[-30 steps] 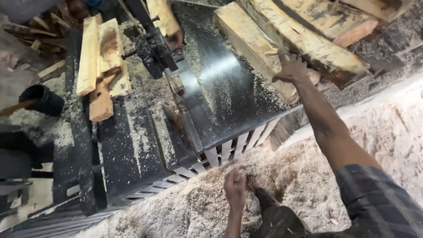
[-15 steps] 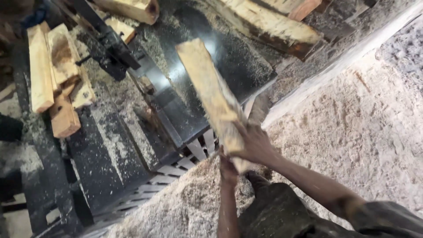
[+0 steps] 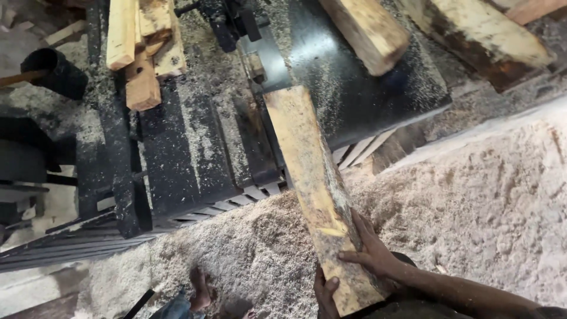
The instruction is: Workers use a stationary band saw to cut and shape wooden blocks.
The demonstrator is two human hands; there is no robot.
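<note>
A long rough wooden plank (image 3: 310, 171) runs from my body up onto the black saw table (image 3: 366, 100). Its far end lies beside the blade slot and the black guide (image 3: 233, 20). My right hand (image 3: 372, 251) presses on the plank's near right edge. My left hand (image 3: 325, 292) grips the near end from below, thumb over the wood. Both hands hold the same plank.
Short offcuts (image 3: 142, 53) are stacked on the dusty table's far left. Thick timber blocks (image 3: 369, 29) and another slab (image 3: 484, 38) lie at the far right. Deep sawdust (image 3: 472, 201) covers the ground. A bare foot (image 3: 201, 289) shows below, and a black bucket (image 3: 53, 71) stands left.
One second ago my right hand reached to the timber stack. Since then both hands have brought the plank over and lowered its far end onto the saw table by the blade slot.
</note>
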